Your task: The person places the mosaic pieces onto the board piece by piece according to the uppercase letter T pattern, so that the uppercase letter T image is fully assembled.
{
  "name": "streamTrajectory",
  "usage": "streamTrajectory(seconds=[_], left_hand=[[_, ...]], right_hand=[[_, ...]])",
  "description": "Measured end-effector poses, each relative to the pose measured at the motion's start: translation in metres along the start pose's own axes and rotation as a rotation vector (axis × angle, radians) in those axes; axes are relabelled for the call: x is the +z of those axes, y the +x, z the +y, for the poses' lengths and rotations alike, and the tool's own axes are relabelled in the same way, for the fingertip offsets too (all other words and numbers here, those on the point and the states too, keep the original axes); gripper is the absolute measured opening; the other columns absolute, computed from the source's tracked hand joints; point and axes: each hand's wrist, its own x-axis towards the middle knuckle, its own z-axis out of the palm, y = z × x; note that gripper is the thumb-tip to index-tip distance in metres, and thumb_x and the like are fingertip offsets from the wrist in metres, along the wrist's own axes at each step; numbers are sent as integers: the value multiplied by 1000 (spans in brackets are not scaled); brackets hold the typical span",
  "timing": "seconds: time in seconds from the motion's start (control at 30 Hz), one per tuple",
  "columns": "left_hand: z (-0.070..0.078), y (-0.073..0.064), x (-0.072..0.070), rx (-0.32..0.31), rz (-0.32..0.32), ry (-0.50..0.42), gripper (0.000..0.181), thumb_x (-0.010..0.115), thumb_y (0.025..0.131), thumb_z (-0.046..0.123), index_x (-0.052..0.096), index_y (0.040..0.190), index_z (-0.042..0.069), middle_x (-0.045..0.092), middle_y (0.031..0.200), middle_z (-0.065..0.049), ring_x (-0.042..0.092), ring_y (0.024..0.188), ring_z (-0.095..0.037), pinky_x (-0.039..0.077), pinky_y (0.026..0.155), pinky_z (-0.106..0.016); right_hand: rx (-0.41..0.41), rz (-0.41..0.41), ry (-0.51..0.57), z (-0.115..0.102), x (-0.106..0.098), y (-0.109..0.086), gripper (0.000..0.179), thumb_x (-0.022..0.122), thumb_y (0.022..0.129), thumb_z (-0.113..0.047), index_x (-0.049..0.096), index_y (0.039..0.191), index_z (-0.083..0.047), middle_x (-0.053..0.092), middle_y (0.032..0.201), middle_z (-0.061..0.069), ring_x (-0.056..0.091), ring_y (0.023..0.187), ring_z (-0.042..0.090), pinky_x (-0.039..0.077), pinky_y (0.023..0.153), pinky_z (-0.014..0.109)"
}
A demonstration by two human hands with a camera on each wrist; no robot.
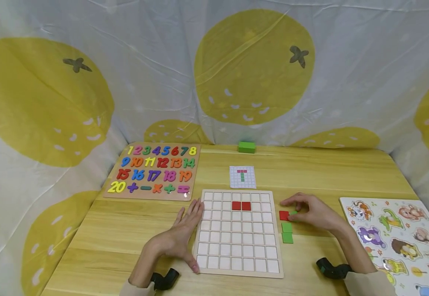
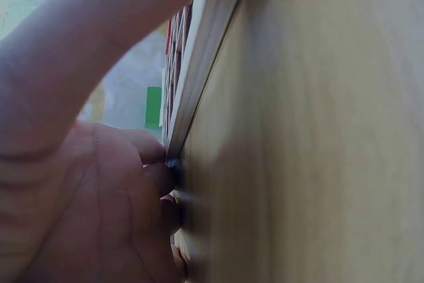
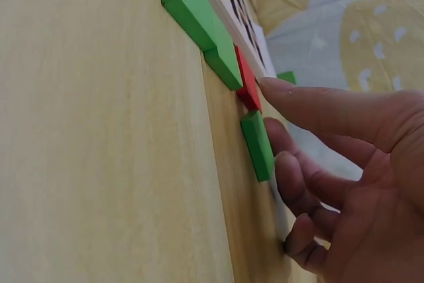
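A wooden grid board (image 1: 240, 274) lies in the middle of the table, with two red square tiles (image 1: 241, 206) side by side in its second row. My left hand (image 1: 179, 238) rests along the board's left edge, fingers spread, thumb near the lower corner. To the right of the board, my right hand (image 1: 312, 211) reaches over a loose red tile (image 1: 283, 215) and a green tile (image 3: 258, 146), its thumb and fingers apart. In the right wrist view the fingertips (image 3: 286, 167) are right beside that green tile. Two more green tiles (image 1: 287, 232) lie just below.
A small card (image 1: 242, 177) with a red and green T pattern lies behind the board. A number puzzle (image 1: 151, 172) sits at the back left, an animal puzzle (image 1: 379, 218) at the right. A green block (image 1: 246, 147) stands by the lemon-print curtain (image 1: 155, 82).
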Motion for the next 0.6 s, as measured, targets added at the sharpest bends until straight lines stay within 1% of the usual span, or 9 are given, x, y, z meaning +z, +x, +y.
streamTrajectory(seconds=[0.3,0.4,0.6], left_hand=[[0,0,0,-3,0,0,166,101,50,48,-10,164,2,-21,172,-16,-20,160,-34,-11,129,-61],[1,0,-1,5,4,-9,165,101,50,48,-9,164,1,-21,172,-17,-19,160,-36,-10,129,-62],[1,1,-1,4,3,-4,165,101,50,49,-9,164,2,-21,172,-17,-19,160,-35,-10,129,-62]], right_hand=[[4,-16,-17,2,0,1,37,80,89,-13,73,125,-8,65,117,12,49,85,15,46,72,22],[4,-20,-18,1,0,1,36,80,89,-11,73,124,-8,65,118,12,49,85,16,46,73,22],[-17,-27,-19,1,1,0,36,80,88,-8,73,123,-9,65,118,12,50,86,19,46,74,21]])
